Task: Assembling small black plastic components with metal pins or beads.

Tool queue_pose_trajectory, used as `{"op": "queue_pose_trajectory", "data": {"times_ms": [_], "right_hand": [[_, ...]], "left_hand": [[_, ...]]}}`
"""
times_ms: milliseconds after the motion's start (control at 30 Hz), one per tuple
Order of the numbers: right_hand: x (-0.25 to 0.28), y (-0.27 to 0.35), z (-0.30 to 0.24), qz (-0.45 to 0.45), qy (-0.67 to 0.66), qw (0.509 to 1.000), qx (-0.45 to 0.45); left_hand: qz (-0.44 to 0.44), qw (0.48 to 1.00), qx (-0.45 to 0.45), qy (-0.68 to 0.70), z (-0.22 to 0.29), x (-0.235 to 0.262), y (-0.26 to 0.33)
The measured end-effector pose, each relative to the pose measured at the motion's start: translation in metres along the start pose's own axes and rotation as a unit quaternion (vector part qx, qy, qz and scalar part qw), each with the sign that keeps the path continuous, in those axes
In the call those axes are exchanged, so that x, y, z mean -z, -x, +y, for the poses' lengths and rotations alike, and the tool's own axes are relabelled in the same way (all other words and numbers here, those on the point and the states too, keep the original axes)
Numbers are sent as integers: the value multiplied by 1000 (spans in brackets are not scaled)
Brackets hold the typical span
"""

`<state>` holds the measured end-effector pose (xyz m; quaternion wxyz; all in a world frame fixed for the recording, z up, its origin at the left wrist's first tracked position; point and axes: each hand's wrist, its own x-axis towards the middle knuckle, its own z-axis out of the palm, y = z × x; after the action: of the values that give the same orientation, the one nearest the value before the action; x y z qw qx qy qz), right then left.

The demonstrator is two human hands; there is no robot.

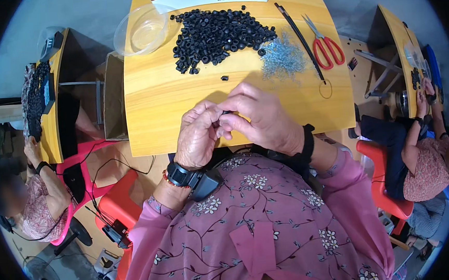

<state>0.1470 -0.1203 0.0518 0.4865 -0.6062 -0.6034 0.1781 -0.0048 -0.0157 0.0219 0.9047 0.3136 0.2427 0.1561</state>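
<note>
my left hand point(199, 135) and right hand point(262, 117) meet at near edge of wooden table point(154, 103), fingertips of both pinching small black rubber ring point(226, 112) between them; ring pile point(220, 35) lies well beyond.

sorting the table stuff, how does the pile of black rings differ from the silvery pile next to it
The pile of black rings is larger and spreads across the middle of the table's far side; the silvery pile is smaller and sits to its right. The black pieces are chunky, rounded and dark; the silvery ones are thin, pale and tangled, too fine to make out singly. Both lie loose on the yellow wooden table, beyond the hands.
</note>
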Motion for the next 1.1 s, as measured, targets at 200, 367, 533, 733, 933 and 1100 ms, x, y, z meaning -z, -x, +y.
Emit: {"op": "queue_pose_trajectory", "data": {"times_ms": [200, 367, 533, 733, 933, 1100], "right_hand": [[-2, 10, 13, 28, -91, 992, -83], [-5, 12, 25, 68, -218, 968, -105], [-6, 13, 21, 39, -198, 974, -104], [-1, 30, 6, 82, -66, 990, -91], [54, 48, 32, 117, 131, 969, -176], [57, 39, 39, 49, 200, 967, -153]], "left_hand": [[13, 999, 10, -36, 0, 0, 0], [-6, 998, -6, -61, 5, -7, -1], [-41, 998, 30, 35, 1, 1, -3], [-5, 1000, 30, -7, 3, 3, 2], [2, 999, -43, -13, 3, 12, -8], [15, 998, -57, -30, -1, 12, -12]]}}
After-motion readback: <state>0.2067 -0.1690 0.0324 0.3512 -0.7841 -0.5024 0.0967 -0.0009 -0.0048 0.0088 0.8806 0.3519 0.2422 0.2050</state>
